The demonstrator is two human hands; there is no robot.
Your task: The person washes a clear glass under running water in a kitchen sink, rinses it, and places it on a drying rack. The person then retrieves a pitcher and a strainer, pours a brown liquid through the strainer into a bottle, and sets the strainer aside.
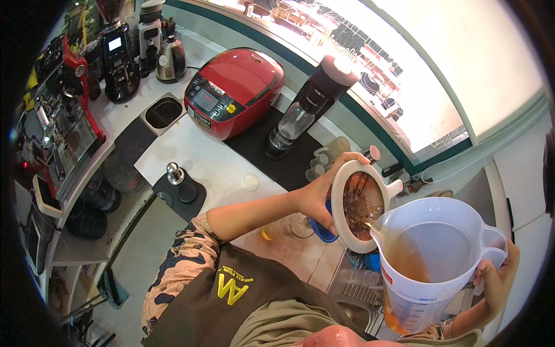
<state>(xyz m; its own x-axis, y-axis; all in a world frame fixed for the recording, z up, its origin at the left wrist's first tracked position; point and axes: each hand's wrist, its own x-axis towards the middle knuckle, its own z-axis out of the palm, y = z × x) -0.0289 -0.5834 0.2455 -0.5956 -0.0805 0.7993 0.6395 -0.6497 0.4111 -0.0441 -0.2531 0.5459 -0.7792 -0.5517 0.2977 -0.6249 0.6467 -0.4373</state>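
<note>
My left hand point(331, 199) grips the left side of an off-white-rimmed round vessel point(338, 217), tilted, with a small tab on its right side. Brown, glossy liquid shows inside; whether a mesh lies in it I cannot tell. My right hand point(498, 269) is closed around the handle of a translucent plastic measuring jug point(433, 286), which holds amber-brown liquid. The jug leans left, its spout at the vessel's rim, and a thin stream appears to run from it. A blue round rim point(323, 230) shows partly behind my left hand. The vessel's lower part is hidden.
A red rice cooker point(238, 91) and a black soda maker point(308, 108) stand along the window. Beside my left forearm sits a metal tamper point(175, 173) on a dark mat. A steel sink point(357, 310) lies below the jug. At far left is an espresso machine point(65, 130).
</note>
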